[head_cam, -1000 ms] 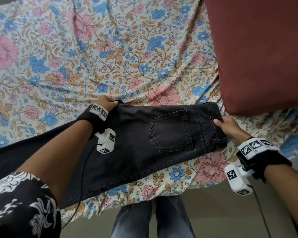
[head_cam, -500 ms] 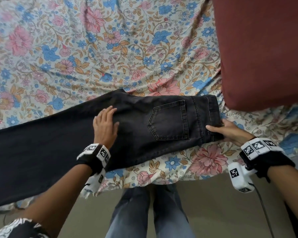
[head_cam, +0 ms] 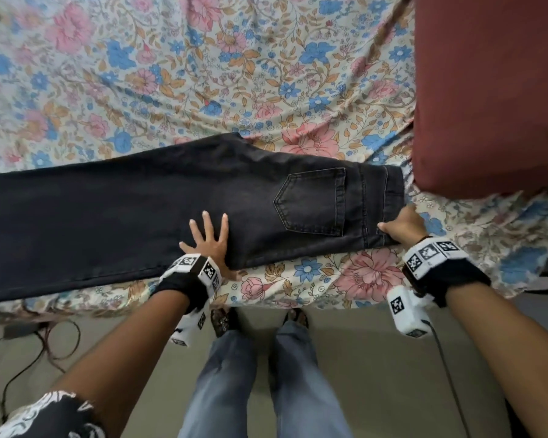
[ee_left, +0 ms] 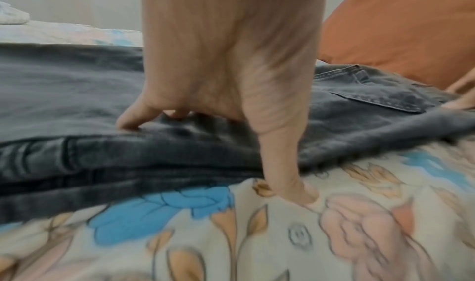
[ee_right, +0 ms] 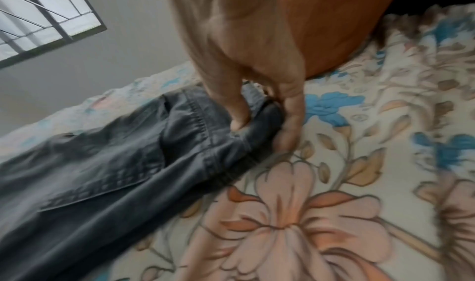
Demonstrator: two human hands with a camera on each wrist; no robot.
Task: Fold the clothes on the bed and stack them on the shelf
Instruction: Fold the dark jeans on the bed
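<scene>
Jeans [head_cam: 178, 213] lie flat on the bed [head_cam: 171, 90], long axis left-right across mid frame; waistband at right, legs running off the left edge. Left hand [head_cam: 208, 245] is spread flat on the near edge at the thigh. Right hand [head_cam: 404, 224] pinches the waistband's near corner, thumb on top. Likely next fold brings legs toward waistband; left hand is nearer them.

The head camera looks steeply down over the bed [head_cam: 203, 74], its edge running from 9 to 3 o'clock. The left wrist camera sits low and close, facing across the jeans [ee_left: 77, 82]. The right wrist camera looks from the waistband end toward the window [ee_right: 38, 15]. All share the jeans.
</scene>
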